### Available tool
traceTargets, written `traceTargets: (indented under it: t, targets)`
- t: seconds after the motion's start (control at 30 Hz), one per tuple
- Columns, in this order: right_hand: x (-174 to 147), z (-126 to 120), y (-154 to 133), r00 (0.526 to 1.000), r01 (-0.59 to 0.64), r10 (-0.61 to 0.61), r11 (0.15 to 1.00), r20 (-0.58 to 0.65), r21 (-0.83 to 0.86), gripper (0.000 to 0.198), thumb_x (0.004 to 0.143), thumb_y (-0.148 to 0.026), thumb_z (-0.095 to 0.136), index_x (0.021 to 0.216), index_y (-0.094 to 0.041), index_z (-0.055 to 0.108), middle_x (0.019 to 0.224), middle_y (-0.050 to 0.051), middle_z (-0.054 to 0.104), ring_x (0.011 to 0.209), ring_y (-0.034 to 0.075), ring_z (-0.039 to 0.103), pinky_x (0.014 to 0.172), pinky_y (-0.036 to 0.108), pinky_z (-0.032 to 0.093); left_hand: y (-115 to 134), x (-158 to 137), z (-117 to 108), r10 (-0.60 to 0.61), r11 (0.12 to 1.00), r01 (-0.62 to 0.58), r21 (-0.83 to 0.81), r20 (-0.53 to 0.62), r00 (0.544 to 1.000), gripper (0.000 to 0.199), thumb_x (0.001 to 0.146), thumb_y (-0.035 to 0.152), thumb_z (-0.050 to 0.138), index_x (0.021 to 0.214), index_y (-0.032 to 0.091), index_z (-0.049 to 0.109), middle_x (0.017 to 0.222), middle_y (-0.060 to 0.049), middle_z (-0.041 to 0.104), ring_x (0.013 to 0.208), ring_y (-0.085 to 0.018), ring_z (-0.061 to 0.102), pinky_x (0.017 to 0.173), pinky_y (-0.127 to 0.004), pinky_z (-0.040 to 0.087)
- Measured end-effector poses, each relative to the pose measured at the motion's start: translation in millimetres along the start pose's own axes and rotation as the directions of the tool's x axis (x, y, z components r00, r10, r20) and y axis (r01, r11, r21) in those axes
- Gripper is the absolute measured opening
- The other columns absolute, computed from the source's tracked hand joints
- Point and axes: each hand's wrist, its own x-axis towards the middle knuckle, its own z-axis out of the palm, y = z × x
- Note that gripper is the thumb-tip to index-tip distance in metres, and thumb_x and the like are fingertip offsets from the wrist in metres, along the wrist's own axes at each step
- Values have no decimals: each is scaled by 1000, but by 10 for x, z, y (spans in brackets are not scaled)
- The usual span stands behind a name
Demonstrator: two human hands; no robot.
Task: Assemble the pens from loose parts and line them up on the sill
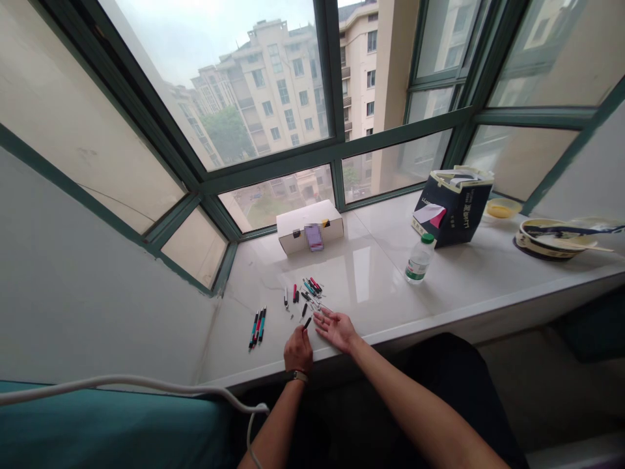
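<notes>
While my left hand (299,350) pinches a black pen part (307,322) between thumb and fingers, my right hand (336,330) sits just beside it, palm up, fingers apart and loosely curled. Left grip: closed on that part, which points up and away from me, near the front edge of the white windowsill (378,293). Right grip: not clamped; can't tell if anything tiny lies at the fingertips.

Loose pen parts lie just past both hands: a black sleeve (305,310) closest, a red barrel (295,292) further back, a slim pale piece (286,297) to its left, plus a pile with red and teal barrels (316,284) behind. Smaller bits between are too small to ID. Row of pens (262,324), teal and red with black ends, lies to the left, apart from the pile.

Behind the parts: white carton (291,242), purple-screened phone (314,238) leaning on its front. To the right: green-capped water bottle (417,262) upright, dark navy paper bag (456,212) behind it, round takeaway bowl (541,251) further right.
</notes>
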Motion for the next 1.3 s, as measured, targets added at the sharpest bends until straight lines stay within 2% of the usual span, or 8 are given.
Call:
traceTargets:
  t: [0.13, 0.37, 0.53, 0.7, 0.97, 1.07, 1.2, 1.3]
  targets:
    - [34, 55, 38, 994, 105, -104, 991, 20, -87, 44, 72, -8, 59, 114, -21, 56, 124, 11, 63, 111, 18, 63, 90, 32, 50, 11, 10, -14, 40, 999, -40, 13, -23, 999, 29, 98, 29, 36, 108, 20, 61, 91, -6, 71, 80, -18, 66, 72, -27, 44]
    - [107, 113, 126, 980, 188, -194, 973, -34, -130, 38, 71, -12, 74, 106, -16, 60, 102, 10, 70, 99, 19, 67, 89, 32, 53, 15, 17, -21, 56, 998, -55, 23, -28, 998, 28, 97, 28, 38, 107, 19, 63, 92, -6, 72, 81, -17, 66, 73, -27, 45]
    - [173, 104, 118, 975, 172, -184, 979, -125, -106, 29, 69, -2, 63, 95, -15, 62, 96, 9, 70, 94, 18, 68, 88, 29, 54, 16, 16, -20, 48, 999, -47, 25, -28, 998, 28, 97, 28, 39, 107, 18, 64, 91, -7, 72, 81, -18, 66, 73, -27, 45]
    - [192, 116, 86, 973, 133, -148, 986, -176, -96, 42, 58, 8, 48, 89, -17, 63, 102, 6, 69, 98, 15, 66, 88, 25, 53, 38, 20, -41, 22, 1000, -22, 15, 5, 1000, 30, 98, 30, 37, 107, 18, 63, 90, -7, 71, 81, -18, 66, 74, -28, 45]
    - [102, 56, 120, 977, 183, -198, 968, -76, -172, 36, 54, 0, 69, 85, -16, 62, 99, 8, 70, 100, 18, 66, 94, 28, 49, 16, 18, -18, 29, 999, -29, 17, -3, 1000, 31, 98, 31, 37, 107, 18, 64, 91, -7, 71, 82, -18, 65, 75, -28, 45]
    - [90, 43, 22, 976, 210, -219, 943, -6, -260, 43, 52, -4, 74, 92, -17, 61, 104, 8, 69, 105, 20, 65, 94, 31, 49, 6, 19, -14, 60, 998, -60, 36, -12, 998, 31, 97, 31, 39, 108, 19, 65, 91, -6, 72, 80, -17, 65, 74, -28, 45]
    - [111, 113, -274, 969, 237, -169, 847, 182, -476, 63, 54, -7, 77, 112, -21, 57, 116, 10, 65, 112, 24, 61, 92, 35, 49, 13, 24, -40, 119, 992, -119, 48, 1, 993, 30, 97, 30, 39, 109, 20, 64, 93, -5, 71, 83, -17, 64, 74, -27, 45]
    - [143, 235, -507, 968, 211, -73, 750, 239, -627, 69, 55, -9, 78, 118, -23, 55, 122, 12, 61, 112, 26, 61, 90, 38, 49, 16, 29, -60, 135, 989, -136, 51, 24, 991, 29, 98, 30, 38, 109, 21, 63, 90, -4, 70, 82, -17, 63, 74, -27, 44]
